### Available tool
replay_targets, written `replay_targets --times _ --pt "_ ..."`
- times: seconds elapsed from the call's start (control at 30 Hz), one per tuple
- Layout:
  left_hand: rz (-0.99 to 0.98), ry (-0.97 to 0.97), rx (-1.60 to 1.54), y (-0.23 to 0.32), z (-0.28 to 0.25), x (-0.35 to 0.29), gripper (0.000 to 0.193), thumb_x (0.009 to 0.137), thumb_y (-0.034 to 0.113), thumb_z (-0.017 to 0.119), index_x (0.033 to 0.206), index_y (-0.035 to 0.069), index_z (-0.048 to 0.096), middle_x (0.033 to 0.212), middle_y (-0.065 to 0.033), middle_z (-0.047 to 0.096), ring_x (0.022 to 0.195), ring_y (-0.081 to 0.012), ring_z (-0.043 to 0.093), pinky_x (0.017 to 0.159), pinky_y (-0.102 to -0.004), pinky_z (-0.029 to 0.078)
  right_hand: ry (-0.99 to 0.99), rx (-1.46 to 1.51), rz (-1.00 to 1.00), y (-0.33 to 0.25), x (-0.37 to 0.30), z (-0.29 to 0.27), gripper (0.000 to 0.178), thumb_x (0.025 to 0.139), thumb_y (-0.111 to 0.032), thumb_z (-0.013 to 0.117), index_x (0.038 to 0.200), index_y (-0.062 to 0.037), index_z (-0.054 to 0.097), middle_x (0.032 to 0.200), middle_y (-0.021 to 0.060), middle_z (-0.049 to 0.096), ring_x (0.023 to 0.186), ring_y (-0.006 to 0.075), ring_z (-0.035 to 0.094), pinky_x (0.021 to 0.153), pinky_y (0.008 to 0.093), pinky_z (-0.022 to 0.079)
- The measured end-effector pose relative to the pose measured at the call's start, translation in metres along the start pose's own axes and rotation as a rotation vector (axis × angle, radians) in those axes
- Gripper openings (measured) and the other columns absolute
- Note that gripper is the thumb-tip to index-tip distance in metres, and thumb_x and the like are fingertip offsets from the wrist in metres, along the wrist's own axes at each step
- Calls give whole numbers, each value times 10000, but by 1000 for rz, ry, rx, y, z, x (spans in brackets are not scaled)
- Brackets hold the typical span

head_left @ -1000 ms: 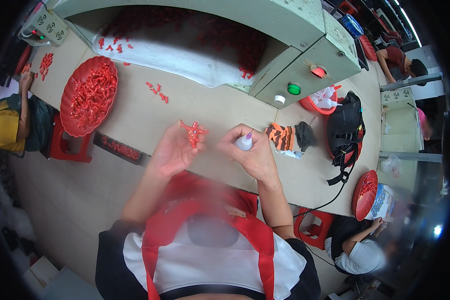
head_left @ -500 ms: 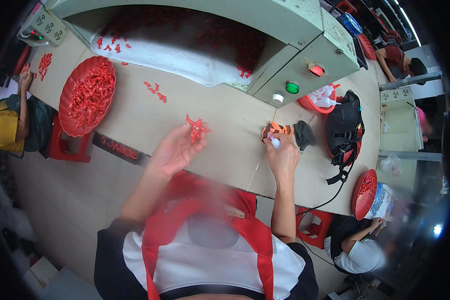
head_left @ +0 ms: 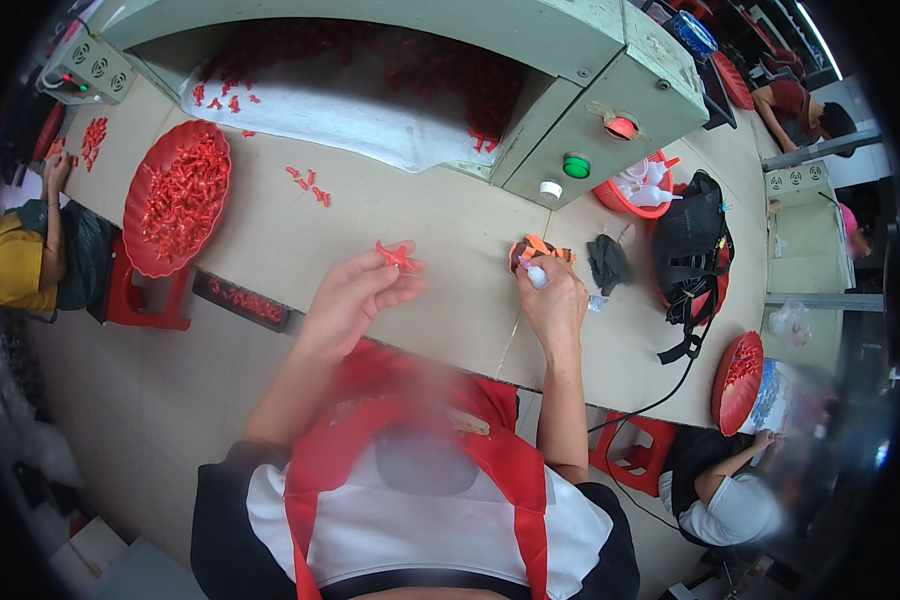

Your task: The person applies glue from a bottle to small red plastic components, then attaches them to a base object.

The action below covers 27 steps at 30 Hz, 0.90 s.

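My left hand pinches a small red plastic figure above the tabletop, between thumb and fingers. My right hand is closed around a small white bottle with a purple tip. That tip is at an orange-and-black patterned cloth lying on the table; whether it presses into the cloth I cannot tell. Right of this hand lie a crumpled dark rag and a small pale packet. Several loose red figures lie farther off, beyond my left hand.
A red scalloped bowl heaped with red pieces stands at left. A grey-green machine with a cloth-lined opening spans the far side. At right are a red basket of white bottles and a black bag with a trailing cable. Co-workers sit at both sides.
My right hand, the bottle and the patterned cloth have shifted slightly left. The red figure in my left hand has been turned to a flatter tilt. The pale packet now shows.
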<state>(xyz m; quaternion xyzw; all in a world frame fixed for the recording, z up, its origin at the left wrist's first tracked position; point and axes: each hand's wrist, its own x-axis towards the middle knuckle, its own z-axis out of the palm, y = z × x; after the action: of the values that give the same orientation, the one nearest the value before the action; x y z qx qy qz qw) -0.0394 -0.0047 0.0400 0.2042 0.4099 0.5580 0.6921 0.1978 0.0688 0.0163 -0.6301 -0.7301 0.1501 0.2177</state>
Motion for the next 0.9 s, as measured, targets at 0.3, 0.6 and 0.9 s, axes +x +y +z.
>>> replay_targets --times 0.3,0.6,0.9 --pt "-83 -61 26 -2 16 -3 328 897 121 497 1167 -66 484 1063 -189 588 936 -226 622 760 -274 538 -94 618 -283 -65 -17 -30 339 653 -38 725 975 -39 619 963 70 572 736 147 602 635 265 488" --pt "-210 -164 -172 -3 9 -3 401 934 275 432 1123 -72 495 1035 -192 590 907 -240 623 755 -336 543 -196 516 -420 -76 -20 -25 417 621 -67 723 1015 -73 586 996 61 539 762 212 612 623 311 500" --pt "-293 -169 -236 0 7 -1 396 935 290 417 1078 -69 500 1021 -215 582 911 -283 619 798 -376 523 -190 445 -516 -80 -23 -31 392 635 -61 688 1012 -77 583 979 42 529 704 202 595 559 309 475"
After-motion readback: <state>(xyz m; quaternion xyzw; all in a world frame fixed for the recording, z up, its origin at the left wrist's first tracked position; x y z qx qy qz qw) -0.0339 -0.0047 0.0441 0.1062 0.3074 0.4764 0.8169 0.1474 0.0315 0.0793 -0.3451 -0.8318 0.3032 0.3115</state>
